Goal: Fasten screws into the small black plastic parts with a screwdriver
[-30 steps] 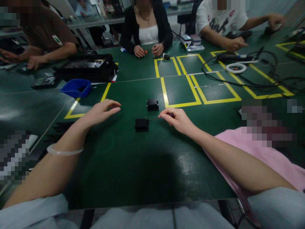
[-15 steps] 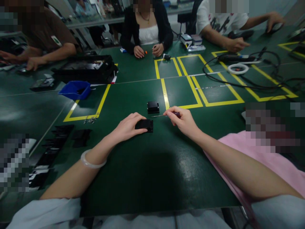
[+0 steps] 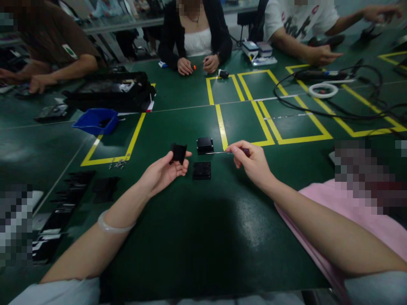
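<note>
My left hand (image 3: 163, 171) pinches a small black plastic part (image 3: 179, 153) between thumb and fingers, raised off the green table. Just right of it, a flat black block (image 3: 202, 170) with a recessed top lies on the table. Behind that sits a second black block (image 3: 205, 145) with a smooth top and small shiny spots at its corners. In my right hand (image 3: 249, 160) is a screwdriver (image 3: 244, 151), its dark red handle inside my fingers. The thin shaft points left, passing in front of the rear block; whether it touches cannot be told.
Loose screws (image 3: 117, 164) lie near a blue bin (image 3: 96, 121) at the left. Black parts (image 3: 73, 186) line the left side. A black tray (image 3: 110, 91) stands farther back. Cables (image 3: 337, 112) loop at the right. Co-workers sit across the table, their hands (image 3: 197, 65) resting on it.
My left hand has lifted the black part off the front block and moved slightly left, uncovering that block. My right hand with the screwdriver has shifted a little right.
</note>
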The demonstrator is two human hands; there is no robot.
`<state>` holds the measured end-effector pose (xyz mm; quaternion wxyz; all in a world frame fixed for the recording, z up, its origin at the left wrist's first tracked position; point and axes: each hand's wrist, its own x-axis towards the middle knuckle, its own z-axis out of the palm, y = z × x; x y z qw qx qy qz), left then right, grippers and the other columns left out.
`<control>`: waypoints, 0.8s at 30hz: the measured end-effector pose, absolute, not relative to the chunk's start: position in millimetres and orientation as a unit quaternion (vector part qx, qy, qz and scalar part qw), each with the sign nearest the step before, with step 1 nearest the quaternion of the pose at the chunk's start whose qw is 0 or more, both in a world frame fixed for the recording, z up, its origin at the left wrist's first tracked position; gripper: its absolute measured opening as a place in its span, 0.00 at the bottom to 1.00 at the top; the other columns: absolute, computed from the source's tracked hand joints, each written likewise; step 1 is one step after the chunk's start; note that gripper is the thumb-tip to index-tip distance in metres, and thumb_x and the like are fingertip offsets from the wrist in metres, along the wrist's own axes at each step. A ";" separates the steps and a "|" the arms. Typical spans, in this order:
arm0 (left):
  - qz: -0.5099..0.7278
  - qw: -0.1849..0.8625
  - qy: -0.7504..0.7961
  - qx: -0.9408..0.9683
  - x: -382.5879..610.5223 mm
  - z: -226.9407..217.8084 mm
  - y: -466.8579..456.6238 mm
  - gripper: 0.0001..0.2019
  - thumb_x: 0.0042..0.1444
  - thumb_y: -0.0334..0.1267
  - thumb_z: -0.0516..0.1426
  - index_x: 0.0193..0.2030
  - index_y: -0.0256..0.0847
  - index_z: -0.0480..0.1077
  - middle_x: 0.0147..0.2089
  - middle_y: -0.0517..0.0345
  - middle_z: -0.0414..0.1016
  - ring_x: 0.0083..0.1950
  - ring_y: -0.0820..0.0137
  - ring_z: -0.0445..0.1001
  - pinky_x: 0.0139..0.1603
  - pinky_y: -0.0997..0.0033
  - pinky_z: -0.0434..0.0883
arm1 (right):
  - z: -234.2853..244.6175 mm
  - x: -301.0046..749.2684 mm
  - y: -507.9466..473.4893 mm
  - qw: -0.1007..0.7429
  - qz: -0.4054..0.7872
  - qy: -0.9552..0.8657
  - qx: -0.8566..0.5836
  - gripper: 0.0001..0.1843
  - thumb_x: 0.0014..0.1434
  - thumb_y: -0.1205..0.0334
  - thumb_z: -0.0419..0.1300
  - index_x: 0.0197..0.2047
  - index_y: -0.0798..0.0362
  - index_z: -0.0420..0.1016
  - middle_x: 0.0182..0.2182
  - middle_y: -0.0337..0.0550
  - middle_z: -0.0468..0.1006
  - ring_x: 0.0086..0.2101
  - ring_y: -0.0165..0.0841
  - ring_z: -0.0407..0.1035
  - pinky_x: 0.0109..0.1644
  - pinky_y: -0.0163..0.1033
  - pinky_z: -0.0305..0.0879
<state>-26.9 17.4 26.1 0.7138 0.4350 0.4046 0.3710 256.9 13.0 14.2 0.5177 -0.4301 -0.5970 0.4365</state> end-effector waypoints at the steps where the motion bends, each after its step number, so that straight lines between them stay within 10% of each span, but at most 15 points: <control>1: 0.370 0.743 0.395 0.392 -27.7 23.9 15.3 0.25 0.62 0.56 0.58 0.53 0.35 0.76 0.36 0.54 0.70 0.35 0.70 0.69 0.38 0.71 0.70 | 13.5 257.0 13.0 0.517 0.441 -0.595 -0.429 0.15 0.64 0.49 0.60 0.37 0.52 0.78 0.17 0.30 0.66 0.19 0.25 0.61 0.26 0.36 0.54; 8: 0.376 0.797 0.401 0.250 -25.2 19.7 9.8 0.26 0.70 0.50 0.44 0.53 0.32 0.75 0.29 0.57 0.63 0.27 0.73 0.63 0.29 0.73 0.68 | 11.4 258.2 12.0 0.518 0.457 -0.583 -0.428 0.15 0.65 0.49 0.61 0.37 0.53 0.78 0.17 0.29 0.66 0.19 0.25 0.61 0.26 0.36 0.54; 24: 0.319 0.784 0.376 0.377 -29.5 12.2 1.3 0.27 0.66 0.56 0.49 0.55 0.35 0.74 0.28 0.61 0.57 0.27 0.72 0.59 0.31 0.70 0.66 | 8.1 259.2 15.4 0.507 0.462 -0.578 -0.441 0.14 0.64 0.50 0.61 0.35 0.52 0.77 0.16 0.29 0.65 0.19 0.25 0.60 0.26 0.36 0.53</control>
